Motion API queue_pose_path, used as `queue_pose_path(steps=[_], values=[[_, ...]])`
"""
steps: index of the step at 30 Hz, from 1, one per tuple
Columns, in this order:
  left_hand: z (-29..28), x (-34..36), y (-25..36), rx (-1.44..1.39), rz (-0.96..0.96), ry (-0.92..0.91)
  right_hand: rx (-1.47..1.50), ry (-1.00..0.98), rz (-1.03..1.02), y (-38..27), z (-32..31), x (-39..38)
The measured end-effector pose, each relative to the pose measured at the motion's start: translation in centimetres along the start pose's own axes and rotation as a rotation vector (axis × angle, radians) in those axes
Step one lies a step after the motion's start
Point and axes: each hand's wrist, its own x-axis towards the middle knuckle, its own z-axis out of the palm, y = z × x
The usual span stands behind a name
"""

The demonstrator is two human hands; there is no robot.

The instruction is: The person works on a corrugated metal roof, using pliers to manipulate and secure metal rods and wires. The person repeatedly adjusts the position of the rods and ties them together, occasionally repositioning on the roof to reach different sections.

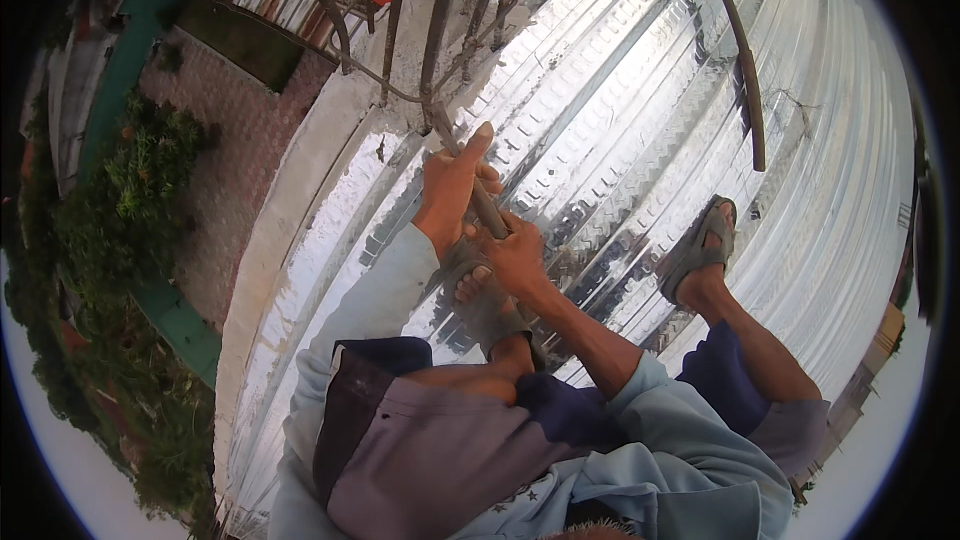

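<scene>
Right beneath the hands, a strapped sandal [488,312] rests on shiny ribbed metal roofing [640,140]. The right hand [518,255] is wrapped around the lower end of a dark metal bar [486,208]; the left hand [455,185] grasps it higher up, thumb extended. The bar's far end meets the foot of clustered rebars [437,30], which crowd the way ahead with a bent tie wire [385,86]. A curved rod [742,50] hangs to the right. Beyond the concrete ledge [290,185] lie brick paving [215,140] and leafy trees [150,165].

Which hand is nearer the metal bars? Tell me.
Left. The left hand holds the rod nearer the bars; the right hand holds its lower end, farther away.
</scene>
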Motion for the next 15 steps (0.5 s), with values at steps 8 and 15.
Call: queue_pose_path(steps=[8, 15], values=[[-2.4, 1.4, 0.6, -0.68, -0.072, -0.594, 1.219, -0.831, 0.528, 0.8, -2.3, 0.9], [-0.4, 1.6, 0.1, -0.786, -0.051, -0.483, 0.358, -0.333, 0.131, -0.7, -3.5, -0.8]])
